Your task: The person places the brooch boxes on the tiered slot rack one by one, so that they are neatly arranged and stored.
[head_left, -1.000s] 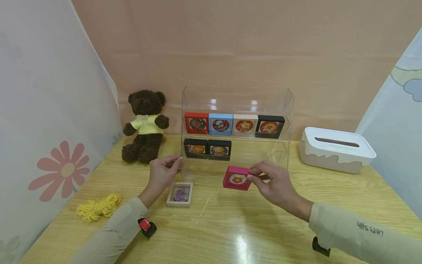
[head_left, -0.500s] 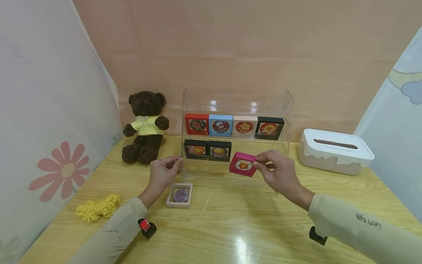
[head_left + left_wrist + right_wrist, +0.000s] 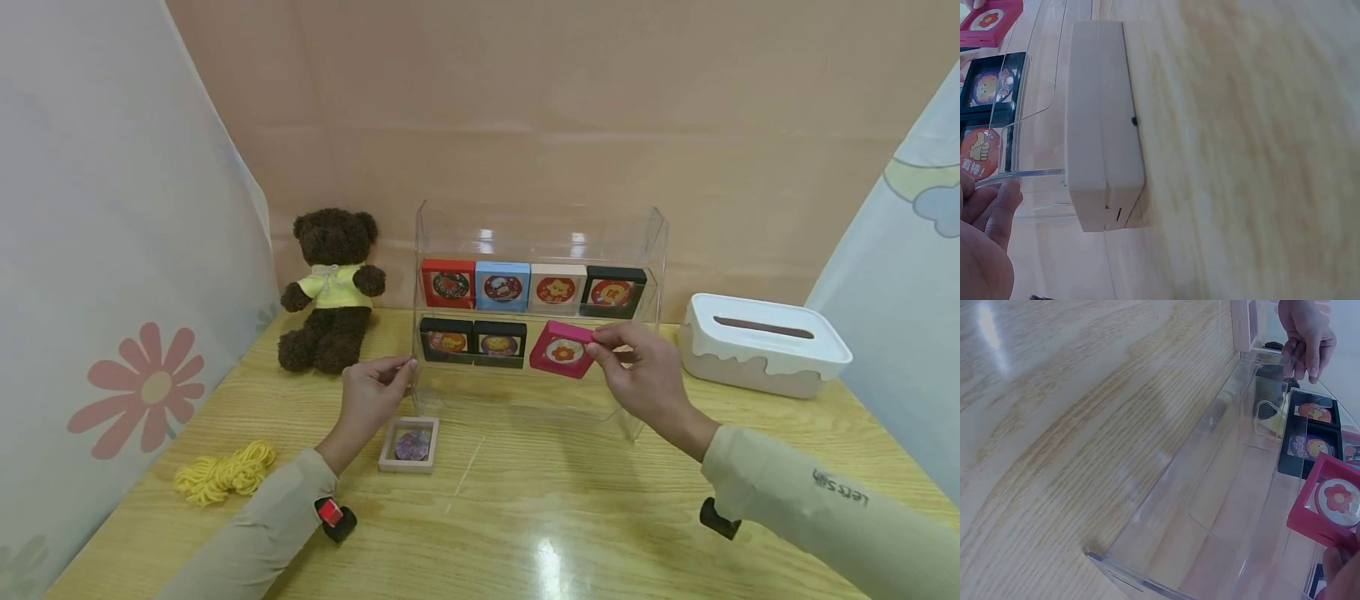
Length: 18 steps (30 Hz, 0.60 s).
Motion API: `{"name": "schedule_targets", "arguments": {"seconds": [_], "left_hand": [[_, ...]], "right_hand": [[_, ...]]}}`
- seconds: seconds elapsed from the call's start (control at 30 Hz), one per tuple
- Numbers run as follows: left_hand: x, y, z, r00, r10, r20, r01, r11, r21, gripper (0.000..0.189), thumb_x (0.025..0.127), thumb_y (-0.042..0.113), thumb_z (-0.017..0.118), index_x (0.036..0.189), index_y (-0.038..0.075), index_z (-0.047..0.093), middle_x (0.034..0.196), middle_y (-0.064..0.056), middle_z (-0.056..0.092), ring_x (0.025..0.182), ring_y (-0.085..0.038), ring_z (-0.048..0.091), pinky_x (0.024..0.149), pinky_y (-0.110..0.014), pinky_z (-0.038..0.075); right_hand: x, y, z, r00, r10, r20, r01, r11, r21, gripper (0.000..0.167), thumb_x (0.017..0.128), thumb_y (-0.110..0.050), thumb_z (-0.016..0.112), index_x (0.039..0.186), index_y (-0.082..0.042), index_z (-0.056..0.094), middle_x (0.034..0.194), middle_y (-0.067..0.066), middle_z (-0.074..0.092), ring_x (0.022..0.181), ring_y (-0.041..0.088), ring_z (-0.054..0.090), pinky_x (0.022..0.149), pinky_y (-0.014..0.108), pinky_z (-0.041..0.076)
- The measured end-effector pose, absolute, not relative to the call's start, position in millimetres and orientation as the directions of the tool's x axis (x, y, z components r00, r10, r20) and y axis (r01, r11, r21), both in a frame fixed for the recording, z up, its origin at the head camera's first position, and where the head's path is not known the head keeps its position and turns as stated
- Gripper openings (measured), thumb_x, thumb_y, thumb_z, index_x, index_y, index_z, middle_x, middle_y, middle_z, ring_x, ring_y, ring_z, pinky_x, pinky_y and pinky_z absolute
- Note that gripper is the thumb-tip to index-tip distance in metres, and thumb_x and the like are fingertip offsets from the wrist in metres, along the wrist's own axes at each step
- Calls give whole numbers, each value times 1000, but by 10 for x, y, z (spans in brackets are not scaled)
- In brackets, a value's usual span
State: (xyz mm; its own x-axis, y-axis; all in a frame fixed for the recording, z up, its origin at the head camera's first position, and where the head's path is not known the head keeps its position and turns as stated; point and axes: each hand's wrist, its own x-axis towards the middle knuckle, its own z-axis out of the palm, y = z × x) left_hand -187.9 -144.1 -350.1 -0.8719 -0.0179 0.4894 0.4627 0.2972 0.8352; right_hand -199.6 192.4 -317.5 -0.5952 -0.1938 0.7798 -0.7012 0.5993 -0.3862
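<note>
My right hand [image 3: 645,367] pinches the right side of a pink display box [image 3: 562,350] with a flower badge inside. The box hangs tilted in front of the middle tier of a clear acrylic display rack [image 3: 540,237], just right of two black display boxes [image 3: 498,344]. My left hand [image 3: 375,392] pinches the left edge of that rack between thumb and fingers; the left wrist view shows the clear side panel [image 3: 1022,175] in its grip. A pale pink display box [image 3: 408,444] with a purple badge lies on the table below the left hand.
On the upper tier stand red [image 3: 448,283], blue [image 3: 502,286], cream [image 3: 557,287] and black [image 3: 613,292] boxes. A brown teddy bear [image 3: 330,287] sits left of the rack, yellow cord [image 3: 227,473] lies nearer, and a white-lidded tissue box [image 3: 765,343] stands right.
My right hand has lifted the pink box up and slightly right, from below the rack's middle tier to level with the two black boxes. My left hand has stayed in place.
</note>
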Motion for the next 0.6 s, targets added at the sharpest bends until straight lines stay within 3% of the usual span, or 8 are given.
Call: {"name": "schedule_targets", "arguments": {"seconds": [0.27,0.43,0.6], "left_hand": [[-1873,-1440,-3496,-871,-17,490,461,312,830,15,88,-5,64,97,-16,68,82,-28,67,69,-39,67,59,-41,57],[-1873,-1437,-3496,-870,-17,493,462,322,826,15,88,-5,64,97,-16,68,82,-27,67,69,-39,67,58,-41,57],[-1872,-1436,-3503,-870,-21,492,461,320,828,15,88,-5,64,97,-16,68,81,-27,67,69,-39,67,59,-42,57]], "right_hand": [[-2015,1907,-3143,-620,-161,768,-666,626,-406,12,79,5,74,88,2,68,86,10,68,74,19,65,63,17,54],[-2036,1899,-3127,-612,-158,775,-670,624,-402,12,80,5,74,90,4,68,86,11,68,73,22,65,58,36,58],[-2073,1894,-3115,-597,-150,788,-673,629,-390,12,79,4,74,89,3,68,84,10,68,72,19,65,61,17,54]]}}
